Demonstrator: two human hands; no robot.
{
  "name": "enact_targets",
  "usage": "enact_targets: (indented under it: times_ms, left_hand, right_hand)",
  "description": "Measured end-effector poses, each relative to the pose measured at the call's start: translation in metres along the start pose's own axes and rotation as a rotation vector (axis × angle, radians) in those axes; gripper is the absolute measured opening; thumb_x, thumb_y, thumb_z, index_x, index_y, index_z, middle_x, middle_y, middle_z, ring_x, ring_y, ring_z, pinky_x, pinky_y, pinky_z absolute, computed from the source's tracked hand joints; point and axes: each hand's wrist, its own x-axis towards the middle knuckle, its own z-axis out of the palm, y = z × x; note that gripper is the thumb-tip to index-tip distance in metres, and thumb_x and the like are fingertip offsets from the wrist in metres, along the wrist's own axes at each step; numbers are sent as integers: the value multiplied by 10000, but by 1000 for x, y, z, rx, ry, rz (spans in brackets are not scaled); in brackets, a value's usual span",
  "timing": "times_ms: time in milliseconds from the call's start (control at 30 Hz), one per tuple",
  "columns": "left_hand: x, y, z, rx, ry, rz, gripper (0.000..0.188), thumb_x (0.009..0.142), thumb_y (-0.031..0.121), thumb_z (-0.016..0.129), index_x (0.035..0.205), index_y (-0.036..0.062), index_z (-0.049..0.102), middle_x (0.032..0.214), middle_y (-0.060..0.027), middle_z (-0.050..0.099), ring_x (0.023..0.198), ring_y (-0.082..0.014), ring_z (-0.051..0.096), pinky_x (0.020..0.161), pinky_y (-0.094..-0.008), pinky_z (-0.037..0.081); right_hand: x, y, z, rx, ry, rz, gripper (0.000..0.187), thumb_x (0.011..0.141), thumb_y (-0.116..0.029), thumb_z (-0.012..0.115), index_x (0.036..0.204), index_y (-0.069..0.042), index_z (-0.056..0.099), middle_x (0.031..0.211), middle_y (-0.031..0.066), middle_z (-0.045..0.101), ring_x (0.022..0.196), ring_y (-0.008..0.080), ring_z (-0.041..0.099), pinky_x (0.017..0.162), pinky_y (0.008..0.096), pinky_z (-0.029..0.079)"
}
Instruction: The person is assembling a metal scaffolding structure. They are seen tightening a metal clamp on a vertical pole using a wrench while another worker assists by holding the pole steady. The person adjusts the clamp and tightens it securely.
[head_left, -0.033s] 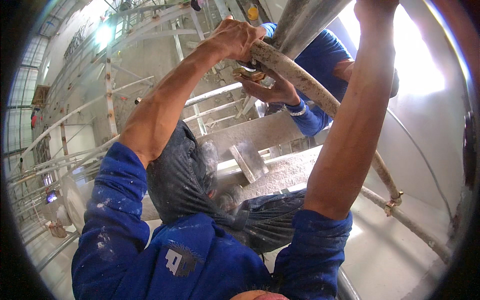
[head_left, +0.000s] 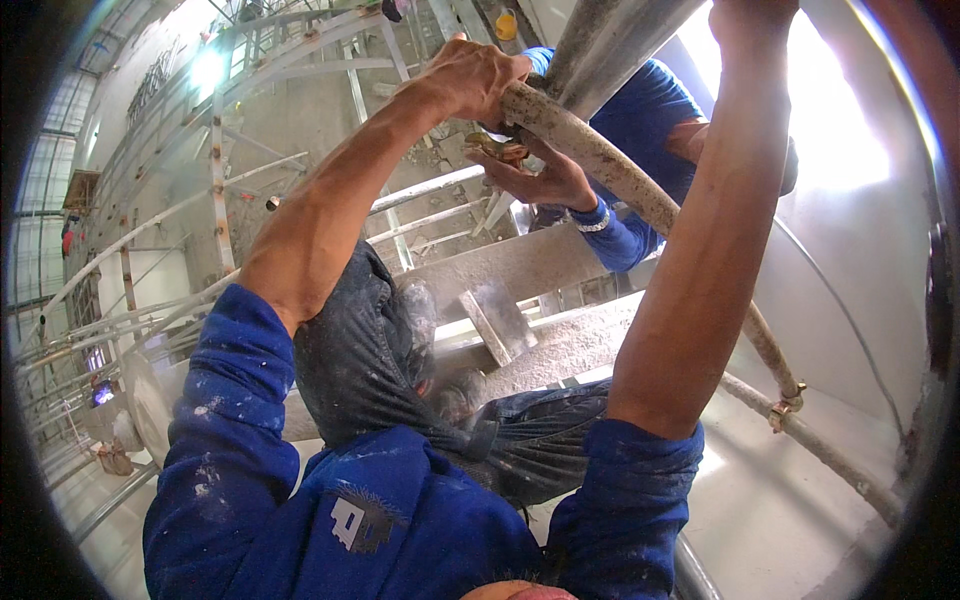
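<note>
My left hand (head_left: 475, 82) is closed round the upper end of a dirty, mortar-spotted scaffold pipe (head_left: 590, 150), next to a thick grey post (head_left: 610, 50). The pipe slants down to the right and passes behind my right forearm. My right hand (head_left: 752, 12) is raised at the top edge; its fingers are cut off, so its grip is hidden. Just below my left hand, a co-worker's hand (head_left: 550, 182) in a blue sleeve holds a brass-coloured scaffold clamp (head_left: 500, 152) close under the pipe.
The co-worker's blue clothing (head_left: 640, 120) shows behind the pipe. Beneath me are dusty planks (head_left: 570, 350) and a flat trowel-like plate (head_left: 500, 322). Scaffold frames (head_left: 218, 180) fill the left. A coupler (head_left: 787, 405) joins pipes at the right, near a pale wall (head_left: 850, 300) and a thin cable (head_left: 840, 310).
The clamp in the co-worker's hand has tilted slightly. Both my arms and the pipe look unmoved.
</note>
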Motion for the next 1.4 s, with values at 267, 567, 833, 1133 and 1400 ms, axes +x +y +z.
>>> enact_targets:
  times_ms: [267, 567, 833, 1133, 1400]
  left_hand:
    - [2, -6, 10, -3, 50, 28, 430, 702, 274, 814, 1082, 180, 635, 925, -61, 750, 906, -262, 731, 839, -498, 486]
    - [2, -3, 5, -34, 84, 35, 417, 678, 297, 830, 1042, 166, 675, 900, -90, 744, 875, -261, 732, 851, -493, 494]
    - [-5, 4, -8, 41, 115, -34, 402, 634, 339, 847, 992, 221, 706, 980, -40, 740, 969, -246, 710, 854, -517, 502]
    - [4, -13, 1, -51, 106, 41, 555, 639, 295, 834, 1149, 196, 638, 1070, -52, 715, 1038, -278, 687, 884, -531, 510]
    - [2, -2, -9, -24, 72, 1, 533, 601, 247, 869, 1105, 242, 695, 1011, -26, 742, 973, -224, 717, 907, -431, 546]
  right_hand:
    - [-2, -4, 2, -1, 33, 67, 417, 735, -263, 754, 1012, 43, 696, 894, 146, 724, 833, 241, 693, 754, 351, 527]
    - [-2, -2, -1, -6, 2, 16, 420, 733, -264, 752, 1009, 48, 695, 891, 148, 723, 829, 242, 692, 749, 353, 526]
    - [-3, -1, 1, 1, -2, 8, 423, 732, -265, 749, 1007, 52, 694, 888, 150, 721, 825, 242, 691, 745, 355, 525]
    - [0, -4, -3, -3, 4, -8, 427, 730, -267, 746, 1004, 56, 693, 884, 152, 720, 821, 243, 690, 741, 356, 524]
    - [4, -2, -4, -4, 5, -8, 430, 728, -268, 744, 1002, 60, 692, 881, 154, 719, 817, 244, 689, 736, 358, 523]
